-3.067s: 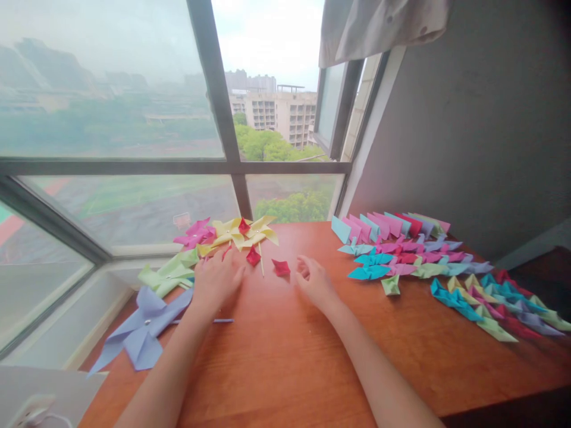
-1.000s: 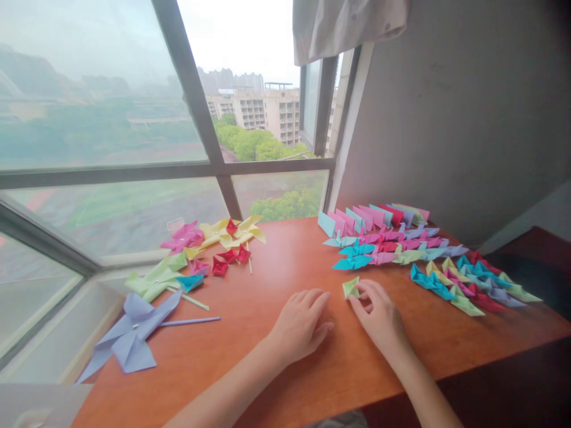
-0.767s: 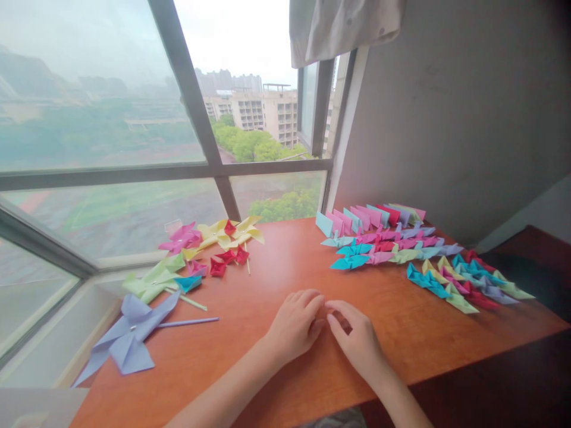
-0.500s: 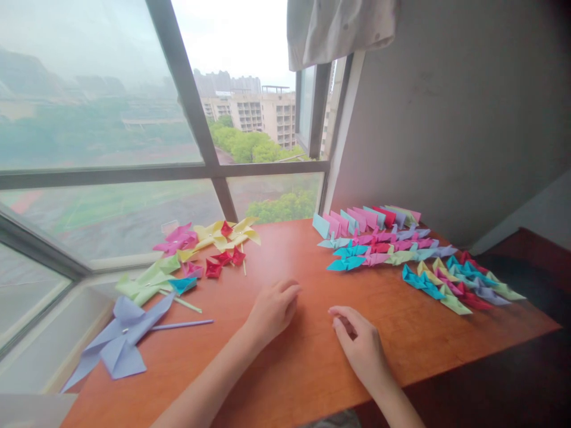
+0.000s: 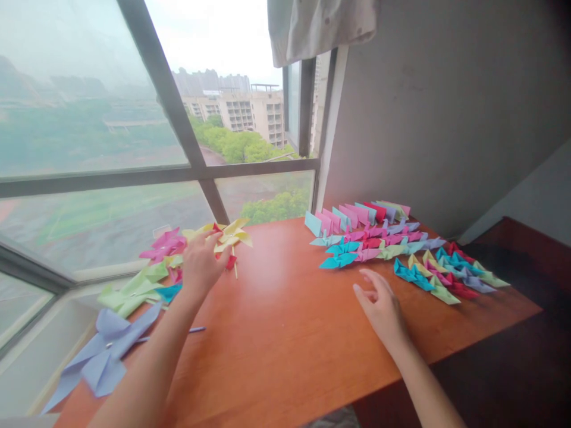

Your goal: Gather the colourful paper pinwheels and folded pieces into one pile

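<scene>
A reddish-brown wooden table with a smooth top fills the near middle. Beyond it stands a large window with a dark grey metal frame; its left panes look hazy. At the far right of the window, a narrow framed sash stands open beneath a pale grey fabric curtain. Outside are a beige multi-storey building and leafy green trees. A plain grey wall rises on the right.
</scene>
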Demonstrator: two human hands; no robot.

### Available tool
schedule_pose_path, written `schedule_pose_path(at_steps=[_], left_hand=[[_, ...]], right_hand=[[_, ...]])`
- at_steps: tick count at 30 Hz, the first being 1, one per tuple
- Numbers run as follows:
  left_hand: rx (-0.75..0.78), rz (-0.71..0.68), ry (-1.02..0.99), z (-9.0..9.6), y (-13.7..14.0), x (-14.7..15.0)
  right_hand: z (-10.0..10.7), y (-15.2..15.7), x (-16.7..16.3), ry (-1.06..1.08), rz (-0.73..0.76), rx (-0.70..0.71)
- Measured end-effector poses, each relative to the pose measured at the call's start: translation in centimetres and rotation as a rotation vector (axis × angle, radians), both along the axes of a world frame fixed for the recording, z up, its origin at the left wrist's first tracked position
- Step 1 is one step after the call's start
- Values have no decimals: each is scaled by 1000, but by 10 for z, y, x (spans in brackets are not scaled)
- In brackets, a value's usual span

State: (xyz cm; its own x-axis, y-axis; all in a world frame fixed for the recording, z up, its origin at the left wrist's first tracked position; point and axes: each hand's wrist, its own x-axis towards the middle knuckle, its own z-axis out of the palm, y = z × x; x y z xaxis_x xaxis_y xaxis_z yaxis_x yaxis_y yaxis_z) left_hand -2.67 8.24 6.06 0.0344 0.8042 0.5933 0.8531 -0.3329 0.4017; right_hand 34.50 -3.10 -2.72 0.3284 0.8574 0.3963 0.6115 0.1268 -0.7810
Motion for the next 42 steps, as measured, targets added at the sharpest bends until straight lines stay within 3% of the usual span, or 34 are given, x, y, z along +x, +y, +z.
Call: schedule_pose_path(at_steps=[4, 8, 10, 13, 17, 23, 31, 36, 42], left_hand=[[-124, -171, 163, -29, -9, 75], [-203, -393, 215, -48, -16, 161], [-218, -412, 218, -53, -14, 193], [-259, -377, 220, -58, -4, 222], [-241, -368, 230, -62, 7, 235], [-230, -452, 236, -60, 9, 231], [-224, -519, 208, -53, -9, 195], [-199, -425, 134, -43, -25, 143], [-114, -191, 38, -19, -31, 50]], right_hand=[[5, 42, 26, -275, -134, 88], [7, 75, 33, -481, -173, 41], [9, 86, 31, -514, -150, 14], [14, 98, 27, -552, -123, -32], [22, 111, 22, -633, -102, -148], [28, 120, 14, -695, -29, -237], [23, 105, -11, -579, 94, -99], [31, 100, -57, -397, 220, -67], [61, 122, -156, -236, 410, -23]])
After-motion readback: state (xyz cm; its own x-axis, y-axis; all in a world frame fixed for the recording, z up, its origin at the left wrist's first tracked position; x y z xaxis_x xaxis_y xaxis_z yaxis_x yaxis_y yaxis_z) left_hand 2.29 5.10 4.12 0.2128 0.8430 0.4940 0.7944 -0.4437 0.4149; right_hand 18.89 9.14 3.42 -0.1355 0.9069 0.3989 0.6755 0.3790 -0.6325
